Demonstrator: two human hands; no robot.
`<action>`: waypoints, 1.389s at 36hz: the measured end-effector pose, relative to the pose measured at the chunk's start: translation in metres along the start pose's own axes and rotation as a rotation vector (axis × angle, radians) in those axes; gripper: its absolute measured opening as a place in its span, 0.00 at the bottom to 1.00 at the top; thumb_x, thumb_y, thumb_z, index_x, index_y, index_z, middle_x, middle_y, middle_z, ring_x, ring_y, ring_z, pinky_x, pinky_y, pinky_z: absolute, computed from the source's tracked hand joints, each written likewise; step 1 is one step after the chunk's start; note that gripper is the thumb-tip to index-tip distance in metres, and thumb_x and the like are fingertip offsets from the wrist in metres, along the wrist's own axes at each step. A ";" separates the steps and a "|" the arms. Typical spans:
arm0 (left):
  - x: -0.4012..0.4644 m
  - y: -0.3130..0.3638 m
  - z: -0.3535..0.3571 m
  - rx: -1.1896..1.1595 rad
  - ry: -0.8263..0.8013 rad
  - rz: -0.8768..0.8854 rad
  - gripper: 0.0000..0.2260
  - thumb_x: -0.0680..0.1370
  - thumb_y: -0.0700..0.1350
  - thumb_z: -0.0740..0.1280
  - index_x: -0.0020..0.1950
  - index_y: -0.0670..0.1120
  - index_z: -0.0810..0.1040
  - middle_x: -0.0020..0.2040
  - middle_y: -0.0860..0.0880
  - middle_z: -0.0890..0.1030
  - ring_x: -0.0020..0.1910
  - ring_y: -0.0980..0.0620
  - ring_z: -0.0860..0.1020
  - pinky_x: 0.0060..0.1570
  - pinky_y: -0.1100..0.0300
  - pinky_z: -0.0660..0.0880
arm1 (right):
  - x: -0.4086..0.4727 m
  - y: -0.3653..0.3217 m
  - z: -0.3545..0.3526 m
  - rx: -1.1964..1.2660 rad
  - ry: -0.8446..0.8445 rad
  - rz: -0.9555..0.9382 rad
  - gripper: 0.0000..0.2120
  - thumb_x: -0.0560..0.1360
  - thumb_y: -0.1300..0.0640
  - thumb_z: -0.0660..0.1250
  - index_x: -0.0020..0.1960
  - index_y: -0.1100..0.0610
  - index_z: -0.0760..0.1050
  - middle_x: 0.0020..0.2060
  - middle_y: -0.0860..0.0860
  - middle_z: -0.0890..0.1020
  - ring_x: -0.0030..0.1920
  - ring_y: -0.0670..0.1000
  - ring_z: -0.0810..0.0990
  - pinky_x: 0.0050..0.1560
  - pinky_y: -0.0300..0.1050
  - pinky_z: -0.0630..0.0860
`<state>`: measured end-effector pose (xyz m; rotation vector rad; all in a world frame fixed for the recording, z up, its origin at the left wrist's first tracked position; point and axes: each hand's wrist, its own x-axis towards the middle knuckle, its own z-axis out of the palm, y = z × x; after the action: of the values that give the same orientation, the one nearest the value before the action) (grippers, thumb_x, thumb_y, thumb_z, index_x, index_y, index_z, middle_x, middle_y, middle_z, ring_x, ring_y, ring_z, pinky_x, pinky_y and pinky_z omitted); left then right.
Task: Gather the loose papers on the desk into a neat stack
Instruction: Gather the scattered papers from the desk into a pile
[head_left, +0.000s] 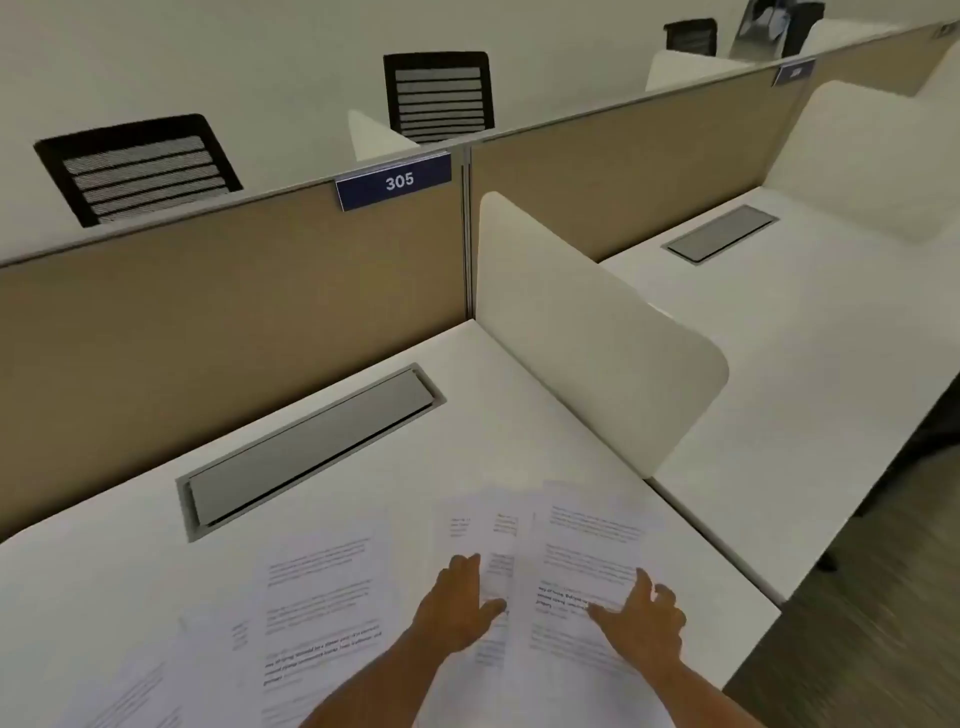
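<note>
Several printed white papers lie spread over the near part of the white desk (130, 561). One sheet (587, 551) lies at the right, overlapping a couple of sheets (478, 525) under it. Another sheet (322, 597) lies further left, with more pages (140, 691) at the lower left edge. My left hand (457, 608) rests flat on the overlapped sheets, fingers apart. My right hand (644, 618) lies flat on the right sheet, fingers spread. Neither hand grips a page.
A grey cable hatch (311, 447) is set into the desk behind the papers. A tan partition (208, 312) with a blue "305" label (395, 181) stands at the back. A white side divider (587, 338) borders the right. The desk's right edge (748, 660) drops to the floor.
</note>
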<state>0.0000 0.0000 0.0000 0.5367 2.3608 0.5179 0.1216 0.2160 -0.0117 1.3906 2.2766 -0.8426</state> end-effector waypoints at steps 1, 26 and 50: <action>0.001 0.003 0.005 -0.043 -0.019 0.001 0.34 0.78 0.60 0.64 0.78 0.46 0.56 0.76 0.46 0.62 0.75 0.47 0.64 0.71 0.51 0.67 | 0.003 0.003 0.000 0.024 0.007 0.040 0.49 0.70 0.37 0.73 0.80 0.53 0.51 0.77 0.59 0.55 0.75 0.64 0.57 0.71 0.59 0.66; 0.036 0.044 0.055 -0.645 -0.064 -0.229 0.26 0.76 0.46 0.73 0.69 0.41 0.66 0.66 0.44 0.78 0.58 0.49 0.79 0.56 0.61 0.74 | 0.013 0.024 0.008 0.499 -0.003 0.301 0.42 0.70 0.51 0.77 0.74 0.58 0.55 0.67 0.61 0.64 0.62 0.62 0.72 0.60 0.58 0.76; -0.023 0.068 -0.015 -0.854 -0.313 0.192 0.17 0.77 0.43 0.72 0.65 0.41 0.78 0.62 0.45 0.83 0.60 0.46 0.82 0.62 0.52 0.79 | -0.021 0.032 -0.020 0.884 -0.405 0.168 0.43 0.65 0.30 0.70 0.70 0.58 0.72 0.64 0.56 0.80 0.63 0.59 0.77 0.63 0.59 0.76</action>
<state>0.0222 0.0422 0.0561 0.3925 1.5905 1.3260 0.1598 0.2252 0.0054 1.4904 1.4801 -1.9927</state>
